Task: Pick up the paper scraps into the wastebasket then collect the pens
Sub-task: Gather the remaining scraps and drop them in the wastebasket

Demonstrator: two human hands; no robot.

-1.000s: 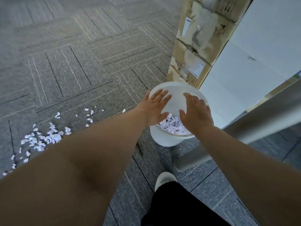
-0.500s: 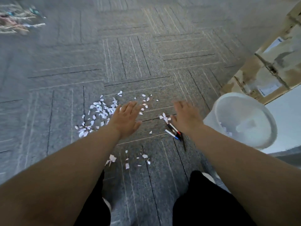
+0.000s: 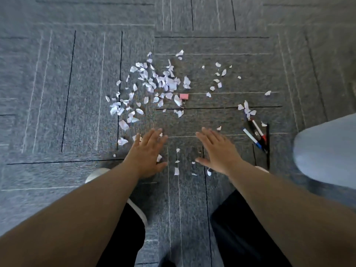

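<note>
- While I stand over this, two bare hands are stretched out low above the grey carpet (image 3: 57, 93): the left hand (image 3: 147, 151) and the right hand (image 3: 217, 151) are both palm down with fingers straight and slightly fanned, holding nothing. I cannot tell whether they touch the pile.
- Paper scraps (image 3: 163, 81) are too many to count, dozens at least. They are small, white, torn and jagged, some curled.
  - Most lie thick beyond the left hand.
  - Looser scatters lie further right and between the two hands.
  - A few sit just above the pens.
- Pens (image 3: 256, 133) lie in a loose bundle right of the right hand. I count at least three:
  - one white barrel with a blue end;
  - one white barrel with a red end;
  - one slim black one beside them.
  - Darker ones overlap, so the exact number is unclear.
- One binder clip (image 3: 184, 96), pink and boxy with a wire handle, rests at the near edge of the big scatter.
- One wastebasket (image 3: 327, 151), pale, rounded and blurred, pokes in at the right edge, near the pens.
- One white shoe (image 3: 96, 174) shows under the left forearm.
- Carpet tiles are short, speckled pile, crossed by thin black and white lines.
</note>
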